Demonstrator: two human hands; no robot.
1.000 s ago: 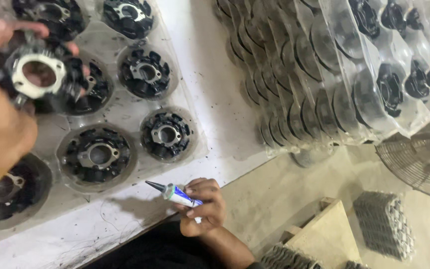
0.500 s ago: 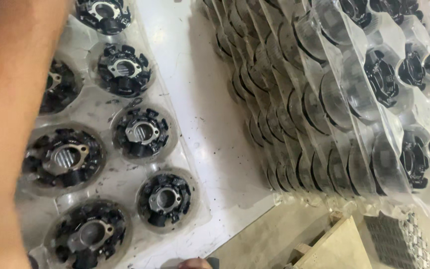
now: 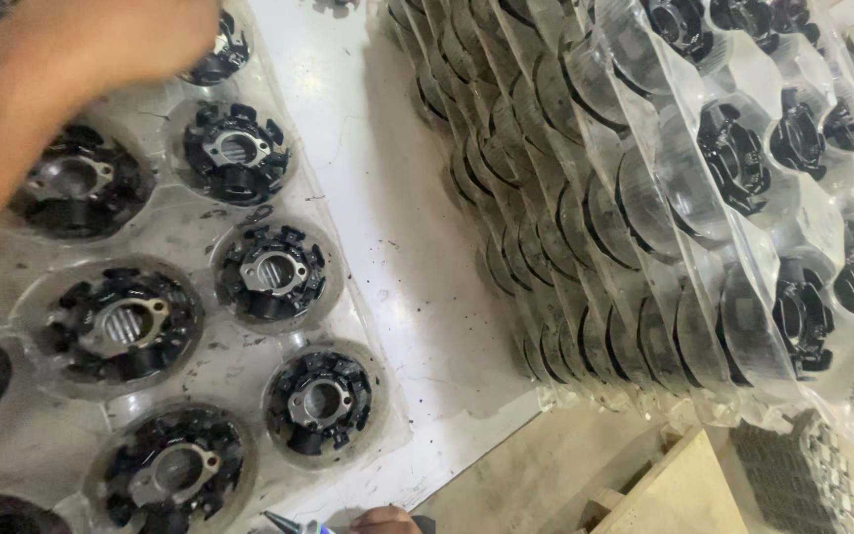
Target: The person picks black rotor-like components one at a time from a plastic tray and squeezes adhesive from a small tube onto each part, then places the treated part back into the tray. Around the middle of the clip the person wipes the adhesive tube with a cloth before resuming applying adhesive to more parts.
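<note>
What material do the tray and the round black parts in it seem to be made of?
Tray: thin clear plastic, glossy, judging by its glare and see-through pockets. Round black parts: probably dark plastic or coated metal around a bright, bare-metal-looking centre ring.

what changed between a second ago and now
The left hand, which held a black round part up a second ago, has reached to the far end of the clear tray; the part is no longer seen in it. The right hand with its tube has slid to the bottom edge. Stacked trays unchanged.
</note>
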